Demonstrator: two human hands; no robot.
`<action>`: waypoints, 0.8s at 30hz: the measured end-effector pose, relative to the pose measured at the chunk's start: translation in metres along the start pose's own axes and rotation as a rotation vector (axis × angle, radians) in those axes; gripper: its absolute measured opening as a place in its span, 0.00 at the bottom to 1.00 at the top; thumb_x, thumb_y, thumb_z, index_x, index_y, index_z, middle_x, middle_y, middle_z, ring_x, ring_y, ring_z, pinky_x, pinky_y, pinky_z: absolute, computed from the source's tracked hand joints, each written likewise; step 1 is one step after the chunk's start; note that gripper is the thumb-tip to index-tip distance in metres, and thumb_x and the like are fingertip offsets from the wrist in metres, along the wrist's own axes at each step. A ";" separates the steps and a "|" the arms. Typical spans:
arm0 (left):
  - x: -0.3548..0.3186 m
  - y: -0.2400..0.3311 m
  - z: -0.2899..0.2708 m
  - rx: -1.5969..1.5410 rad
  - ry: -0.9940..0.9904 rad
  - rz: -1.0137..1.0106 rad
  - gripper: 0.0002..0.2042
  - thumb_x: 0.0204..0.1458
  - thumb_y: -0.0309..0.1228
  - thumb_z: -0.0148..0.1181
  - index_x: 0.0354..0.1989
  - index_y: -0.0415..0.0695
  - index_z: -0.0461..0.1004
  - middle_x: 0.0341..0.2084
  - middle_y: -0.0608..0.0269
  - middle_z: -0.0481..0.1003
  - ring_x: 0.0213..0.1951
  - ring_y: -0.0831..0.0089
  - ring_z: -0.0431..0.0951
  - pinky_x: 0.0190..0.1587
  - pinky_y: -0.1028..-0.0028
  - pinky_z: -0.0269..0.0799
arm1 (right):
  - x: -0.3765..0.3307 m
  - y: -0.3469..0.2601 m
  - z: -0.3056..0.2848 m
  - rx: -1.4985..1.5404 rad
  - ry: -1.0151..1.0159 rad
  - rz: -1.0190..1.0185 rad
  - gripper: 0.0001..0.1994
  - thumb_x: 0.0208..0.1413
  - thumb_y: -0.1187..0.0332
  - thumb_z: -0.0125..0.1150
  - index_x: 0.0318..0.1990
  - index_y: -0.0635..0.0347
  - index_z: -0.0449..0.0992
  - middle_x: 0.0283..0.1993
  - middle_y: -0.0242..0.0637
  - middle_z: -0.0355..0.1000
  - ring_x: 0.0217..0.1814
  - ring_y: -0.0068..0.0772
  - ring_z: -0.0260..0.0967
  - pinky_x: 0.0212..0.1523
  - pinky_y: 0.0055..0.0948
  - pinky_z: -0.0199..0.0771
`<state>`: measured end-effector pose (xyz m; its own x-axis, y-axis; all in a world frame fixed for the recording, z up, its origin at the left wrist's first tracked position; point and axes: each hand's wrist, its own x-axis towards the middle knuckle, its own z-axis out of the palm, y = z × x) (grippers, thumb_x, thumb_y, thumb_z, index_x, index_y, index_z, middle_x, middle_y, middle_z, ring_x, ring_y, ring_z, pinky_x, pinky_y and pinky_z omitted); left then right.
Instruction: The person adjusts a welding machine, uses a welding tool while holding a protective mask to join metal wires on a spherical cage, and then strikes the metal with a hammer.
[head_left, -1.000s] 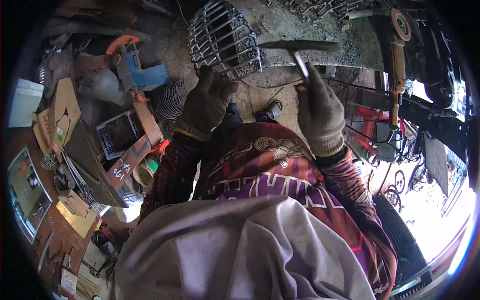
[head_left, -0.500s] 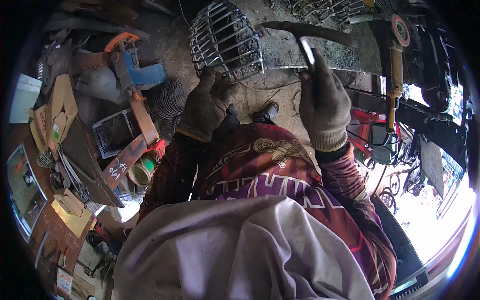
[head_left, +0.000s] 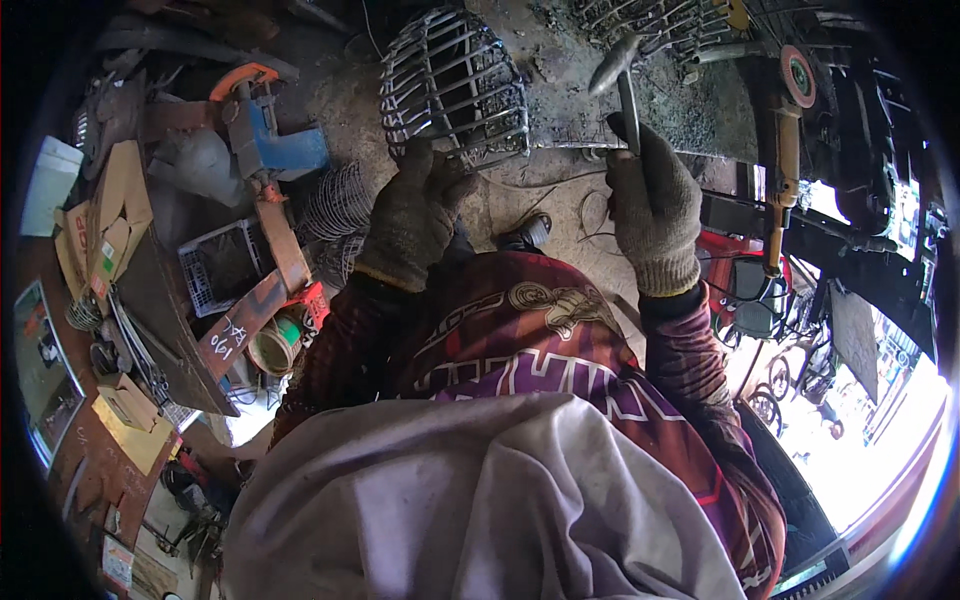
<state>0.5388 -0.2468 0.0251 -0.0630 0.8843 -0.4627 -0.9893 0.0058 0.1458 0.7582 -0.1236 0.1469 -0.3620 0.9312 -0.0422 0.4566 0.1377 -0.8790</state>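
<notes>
A rounded cage of welded metal rods (head_left: 455, 90) rests at the top centre, on a dirty, dark work surface (head_left: 690, 115). My left hand (head_left: 402, 225), in a grey-brown knit glove, is closed at the cage's near edge. Its fingertips grip the rim there, though the exact hold is partly hidden. My right hand (head_left: 655, 210), gloved the same way, is wrapped round the handle of a hammer (head_left: 617, 70). That hammer is raised just right of the cage, its narrow head apart from the rods.
More metal rods (head_left: 660, 25) lie at the far right. An angle grinder (head_left: 790, 130) with a round disc is at the right. Leftward are a blue vise-like tool (head_left: 285, 148), a wire coil (head_left: 340, 205), a plastic crate (head_left: 220, 265) and a bucket (head_left: 275, 345).
The hammer has swung: its head, broadside and blurred before, now points differently and sits slightly right. My right hand has moved a little nearer. My left hand stays at the cage.
</notes>
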 end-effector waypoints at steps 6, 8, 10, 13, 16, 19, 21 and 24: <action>-0.004 -0.010 0.029 0.153 0.182 0.111 0.10 0.63 0.38 0.56 0.48 0.48 0.72 0.41 0.65 0.76 0.48 0.68 0.76 0.51 0.62 0.75 | 0.004 0.004 -0.009 -0.087 -0.115 0.036 0.15 0.66 0.65 0.51 0.54 0.65 0.73 0.28 0.39 0.73 0.28 0.26 0.71 0.31 0.27 0.71; -0.004 -0.014 0.038 0.212 0.354 0.196 0.14 0.61 0.40 0.59 0.50 0.47 0.72 0.42 0.64 0.75 0.48 0.68 0.75 0.52 0.61 0.74 | 0.003 -0.005 -0.009 -0.175 -0.097 -0.048 0.15 0.66 0.66 0.50 0.54 0.64 0.73 0.25 0.36 0.71 0.25 0.24 0.69 0.29 0.28 0.69; -0.006 -0.015 0.036 0.199 0.316 0.211 0.17 0.61 0.40 0.59 0.54 0.46 0.70 0.45 0.64 0.75 0.50 0.66 0.74 0.53 0.59 0.73 | 0.003 -0.016 -0.008 -0.122 -0.106 -0.053 0.15 0.66 0.66 0.50 0.54 0.65 0.73 0.25 0.36 0.71 0.25 0.25 0.69 0.28 0.28 0.69; -0.008 -0.015 0.053 0.221 0.363 0.214 0.20 0.63 0.39 0.56 0.60 0.45 0.66 0.51 0.62 0.72 0.54 0.63 0.72 0.55 0.58 0.72 | 0.003 -0.015 -0.001 -0.096 -0.152 -0.060 0.14 0.66 0.67 0.50 0.53 0.64 0.73 0.24 0.36 0.70 0.24 0.28 0.70 0.27 0.29 0.69; -0.011 -0.015 0.057 0.313 0.416 0.238 0.22 0.64 0.38 0.53 0.64 0.44 0.62 0.55 0.61 0.70 0.57 0.60 0.69 0.56 0.56 0.71 | 0.005 -0.006 0.001 -0.263 -0.257 -0.080 0.14 0.66 0.66 0.51 0.53 0.64 0.73 0.23 0.37 0.71 0.24 0.31 0.73 0.27 0.28 0.70; -0.013 -0.011 0.053 0.357 0.347 0.296 0.22 0.64 0.37 0.52 0.65 0.43 0.61 0.54 0.60 0.70 0.57 0.60 0.69 0.57 0.56 0.71 | 0.001 -0.023 0.000 -0.211 -0.102 -0.064 0.12 0.65 0.67 0.52 0.51 0.62 0.75 0.23 0.37 0.71 0.24 0.31 0.73 0.27 0.28 0.71; -0.012 -0.010 0.054 0.333 0.297 0.317 0.21 0.64 0.36 0.52 0.63 0.43 0.63 0.51 0.60 0.71 0.55 0.61 0.70 0.57 0.55 0.72 | -0.002 -0.022 0.003 -0.158 -0.090 -0.091 0.12 0.65 0.67 0.51 0.51 0.62 0.75 0.23 0.37 0.71 0.24 0.29 0.73 0.27 0.28 0.71; -0.011 -0.013 0.050 0.349 0.364 0.332 0.19 0.63 0.36 0.53 0.60 0.43 0.67 0.50 0.62 0.72 0.52 0.62 0.72 0.54 0.57 0.73 | -0.003 -0.011 0.007 -0.181 -0.117 -0.137 0.12 0.65 0.68 0.51 0.51 0.62 0.74 0.25 0.41 0.72 0.26 0.35 0.75 0.28 0.30 0.72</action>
<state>0.5590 -0.2327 0.0722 -0.4634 0.6488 -0.6035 -0.8110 -0.0361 0.5839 0.7482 -0.1304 0.1533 -0.5171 0.8559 0.0078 0.5309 0.3279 -0.7814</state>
